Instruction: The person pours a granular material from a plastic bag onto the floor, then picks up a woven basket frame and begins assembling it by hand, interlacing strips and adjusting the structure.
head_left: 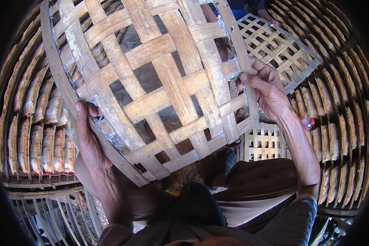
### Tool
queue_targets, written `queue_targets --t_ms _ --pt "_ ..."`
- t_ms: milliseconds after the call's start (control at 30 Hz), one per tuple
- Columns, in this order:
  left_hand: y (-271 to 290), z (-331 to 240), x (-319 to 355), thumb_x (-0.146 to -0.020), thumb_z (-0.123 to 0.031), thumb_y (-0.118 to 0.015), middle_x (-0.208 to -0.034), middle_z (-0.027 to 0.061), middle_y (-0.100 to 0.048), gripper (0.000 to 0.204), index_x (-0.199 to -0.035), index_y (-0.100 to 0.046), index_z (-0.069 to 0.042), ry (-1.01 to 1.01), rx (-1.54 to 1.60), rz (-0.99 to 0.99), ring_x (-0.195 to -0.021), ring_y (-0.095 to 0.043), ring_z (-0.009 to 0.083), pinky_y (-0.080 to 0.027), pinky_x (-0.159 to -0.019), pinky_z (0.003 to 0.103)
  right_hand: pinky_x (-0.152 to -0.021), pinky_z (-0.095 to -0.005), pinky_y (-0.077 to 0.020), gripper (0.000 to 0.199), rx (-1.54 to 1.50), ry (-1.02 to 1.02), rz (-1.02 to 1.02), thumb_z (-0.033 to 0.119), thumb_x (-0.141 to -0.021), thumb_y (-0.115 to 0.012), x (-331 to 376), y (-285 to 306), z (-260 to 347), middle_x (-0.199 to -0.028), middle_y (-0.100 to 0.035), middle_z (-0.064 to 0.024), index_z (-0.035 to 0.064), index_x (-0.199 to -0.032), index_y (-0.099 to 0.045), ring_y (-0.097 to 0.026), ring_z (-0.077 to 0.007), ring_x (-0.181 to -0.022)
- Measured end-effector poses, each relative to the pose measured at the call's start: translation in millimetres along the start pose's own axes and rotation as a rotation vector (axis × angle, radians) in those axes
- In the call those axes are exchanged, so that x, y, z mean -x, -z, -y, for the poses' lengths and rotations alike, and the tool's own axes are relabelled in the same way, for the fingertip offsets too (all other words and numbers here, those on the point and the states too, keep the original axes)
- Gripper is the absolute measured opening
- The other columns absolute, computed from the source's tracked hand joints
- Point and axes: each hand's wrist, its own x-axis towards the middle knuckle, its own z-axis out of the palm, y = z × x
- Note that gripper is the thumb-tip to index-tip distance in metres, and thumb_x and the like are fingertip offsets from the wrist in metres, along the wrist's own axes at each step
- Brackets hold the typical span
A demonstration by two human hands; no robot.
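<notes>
The person holds a woven lattice panel [170,82] up in front of the body, its near end above the lap. Both hands are closed on its side rails: the left hand [92,141] grips the left rail near its lower end, thumb lying along the wood, and the right hand [268,88] pinches the right rail farther up, thumb on the near face and fingers curled around the outer edge. The broad tan strips cross over and under, leaving squarish gaps, with whitish residue along both rails

Beyond the right hand lies a second lattice panel [279,51], tilted, with a co-worker's hand [274,23] at its top edge. A smaller lattice piece [265,144] sits below the right wrist, near the dark trousers [258,178]. Curved racks of pale, brown-edged pieces rise on either side, the left rack [41,143] and the right rack [336,135]
</notes>
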Motion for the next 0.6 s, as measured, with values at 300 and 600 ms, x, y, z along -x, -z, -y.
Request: queue_targets --t_ms 300,600 --pt "4 2 -2 -0.115 -0.038 -0.058 -0.091 -0.0001 -0.054 0.033 -0.093 -0.053 -0.014 -0.02 0.012 0.004 -0.087 -0.062 0.0113 -0.058 -0.076 0.029 -0.076 -0.0324 -0.0662 0.043 0.104 -0.035 -0.015 -0.007 -0.095 -0.065 -5 -8 -1 -0.101 -0.073 -0.0082 -0.0059 -0.138 -0.06 -0.069 -0.0118 -0.082" --pt "4 -1 1 -0.115 -0.04 -0.057 -0.093 0.0001 -0.052 0.034 -0.094 -0.051 -0.014 -0.023 -0.034 0.012 -0.09 -0.06 0.0122 -0.054 -0.081 0.03 -0.088 -0.0327 -0.0605 0.04 0.194 -0.094 0.103 0.0 -0.088 -0.078 -4 0 -1 -0.104 -0.078 -0.0092 -0.0041 -0.127 -0.07 -0.074 -0.0154 -0.091"
